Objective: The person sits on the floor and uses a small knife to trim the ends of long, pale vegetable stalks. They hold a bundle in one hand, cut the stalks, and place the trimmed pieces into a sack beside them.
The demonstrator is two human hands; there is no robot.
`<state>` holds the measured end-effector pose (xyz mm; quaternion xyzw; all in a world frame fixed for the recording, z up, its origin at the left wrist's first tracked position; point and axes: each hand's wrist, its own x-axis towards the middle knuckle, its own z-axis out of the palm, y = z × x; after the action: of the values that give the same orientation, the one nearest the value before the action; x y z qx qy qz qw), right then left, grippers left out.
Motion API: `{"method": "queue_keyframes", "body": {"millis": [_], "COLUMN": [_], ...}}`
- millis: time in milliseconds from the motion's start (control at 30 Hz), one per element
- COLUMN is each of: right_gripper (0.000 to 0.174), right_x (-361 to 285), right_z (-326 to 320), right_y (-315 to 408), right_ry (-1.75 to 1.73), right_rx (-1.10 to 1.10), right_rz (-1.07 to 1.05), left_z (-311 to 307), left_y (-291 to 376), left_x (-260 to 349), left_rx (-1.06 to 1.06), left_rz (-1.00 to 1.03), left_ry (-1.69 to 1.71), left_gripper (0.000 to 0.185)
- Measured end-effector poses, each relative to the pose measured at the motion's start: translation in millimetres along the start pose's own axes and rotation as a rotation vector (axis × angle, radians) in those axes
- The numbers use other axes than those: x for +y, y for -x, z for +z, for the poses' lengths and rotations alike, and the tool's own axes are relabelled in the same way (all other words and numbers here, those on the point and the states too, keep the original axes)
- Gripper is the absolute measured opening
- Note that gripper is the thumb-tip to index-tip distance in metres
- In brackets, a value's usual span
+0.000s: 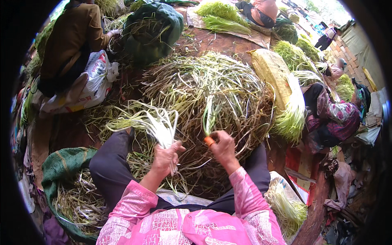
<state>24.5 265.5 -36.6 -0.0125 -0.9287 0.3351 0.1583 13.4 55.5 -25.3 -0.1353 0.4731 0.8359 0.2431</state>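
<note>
My left hand (167, 157) is closed around a bundle of long pale stalks (159, 127), white near the fist, with yellow-green leaves fanning to the upper left. My right hand (223, 147) has an orange covering (209, 141) at a fingertip, beside the lower end of a green-and-white stalk (209, 116). Whether the fingers grip that stalk is unclear. Beyond and beneath both hands spreads a large heap of tangled stalks with brown, stringy parts (196, 79).
A green sack (65, 162) of leafy scraps stands at lower left; pale stalks (283, 205) lie at lower right. A yellow woven sack (272, 76) borders the heap. One person (67, 43) sits at upper left, beside a green sack (153, 46); others (333, 119) sit at right.
</note>
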Motion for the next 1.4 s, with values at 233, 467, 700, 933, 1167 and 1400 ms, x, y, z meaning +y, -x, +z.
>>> {"method": "queue_keyframes", "body": {"millis": [233,467,700,933,1167,1400], "right_gripper": [0.019,0.028,0.012,0.028,0.048,0.021], "right_x": [-70.2,-28.1,-20.4,93.9,40.4,-47.9], "right_z": [11.4,29.7,31.9,-37.1,-32.0,28.6], "right_y": [37.6,21.3,16.0,55.6,30.2,-10.7], "right_ry": [-0.173,-0.886,-1.059,0.035,-0.064,-1.255], "right_rx": [-0.123,-0.349,-0.191,0.052,-0.167,-0.351], "right_rz": [0.043,0.769,0.666,0.586,0.457,0.656], "left_z": [10.4,4.0,1.6,-14.7,-3.5,4.1], "left_y": [6.3,5.1,3.8,-5.7,4.2,7.9], "left_x": [-10.3,-5.6,-4.3,4.5,8.6,1.7], "left_rx": [0.059,0.055,0.133,0.172,0.100,0.065], "left_rz": [0.078,0.072,0.131,0.303,0.219,0.139], "left_ry": [-0.108,-0.224,-0.155,-0.026,-0.107,-0.137], "left_gripper": [0.012,0.010,0.008,0.006,0.009,0.011]}}
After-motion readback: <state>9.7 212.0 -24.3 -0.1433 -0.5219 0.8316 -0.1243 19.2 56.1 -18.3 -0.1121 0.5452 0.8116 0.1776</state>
